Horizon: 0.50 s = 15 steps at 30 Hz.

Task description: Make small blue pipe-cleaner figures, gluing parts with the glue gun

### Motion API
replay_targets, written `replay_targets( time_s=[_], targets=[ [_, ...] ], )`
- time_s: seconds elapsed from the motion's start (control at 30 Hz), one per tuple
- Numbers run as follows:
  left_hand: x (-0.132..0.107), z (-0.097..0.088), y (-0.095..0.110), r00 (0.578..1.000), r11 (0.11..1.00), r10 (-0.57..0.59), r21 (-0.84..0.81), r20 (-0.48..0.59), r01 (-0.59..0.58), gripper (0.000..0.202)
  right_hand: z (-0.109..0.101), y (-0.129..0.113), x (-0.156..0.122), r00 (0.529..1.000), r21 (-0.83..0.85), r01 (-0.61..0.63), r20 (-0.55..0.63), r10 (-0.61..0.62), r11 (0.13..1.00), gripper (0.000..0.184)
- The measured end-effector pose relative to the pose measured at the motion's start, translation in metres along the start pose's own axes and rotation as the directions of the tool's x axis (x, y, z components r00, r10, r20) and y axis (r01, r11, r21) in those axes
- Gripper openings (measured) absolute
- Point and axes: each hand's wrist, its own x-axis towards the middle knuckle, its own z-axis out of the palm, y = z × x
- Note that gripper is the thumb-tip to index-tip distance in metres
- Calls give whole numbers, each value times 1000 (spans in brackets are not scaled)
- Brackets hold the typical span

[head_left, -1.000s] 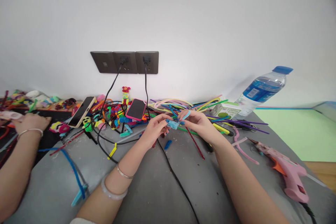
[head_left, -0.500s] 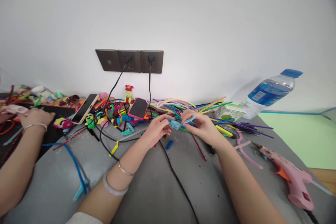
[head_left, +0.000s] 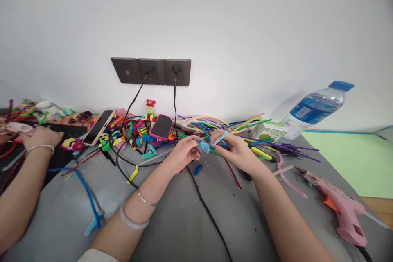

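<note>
Above the middle of the grey table, my left hand [head_left: 186, 153] pinches a small bundle of folded light blue pipe cleaner [head_left: 204, 146]. My right hand [head_left: 235, 149] grips the loose end of that pipe cleaner [head_left: 220, 137] between thumb and fingers, close beside the bundle. Just below my hands lies a short dark blue piece of pipe cleaner [head_left: 198, 169]. Behind them spreads a pile of many-coloured pipe cleaners [head_left: 208, 123]. The tips of some fingers on my left hand are hidden behind the bundle.
A pink glue gun [head_left: 340, 208] rests at right, near a tilted water bottle [head_left: 316, 108] and a small box [head_left: 267, 132]. Black cables [head_left: 202, 200] cross the table [head_left: 172, 225]. Two phones [head_left: 161, 127] and small figures [head_left: 150, 109] sit behind. At left, another person's hand [head_left: 43, 138] holds something pink.
The loose end of the light blue pipe cleaner in my right hand now points more steeply upward. Both hands stay in nearly the same place.
</note>
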Motion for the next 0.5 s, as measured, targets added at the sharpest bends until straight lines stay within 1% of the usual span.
replay_targets(
  time_s=[0.13,0.27,0.37,0.5],
  targets=[
    [-1,1,3,999,999,-34,-1,20,34,23,-3,-2,-2,998,55,-16,55,13,998,18],
    [-3,1,3,993,996,-92,26,69,90,22,-5,-2,-3,993,141,-2,119,-15,990,20],
    [-4,1,2,991,995,-96,15,88,95,20,-5,-1,-2,994,184,-34,106,15,982,22],
    [-4,1,2,992,996,-92,8,92,92,20,-5,-1,-2,994,182,-97,72,86,978,29]
  ],
)
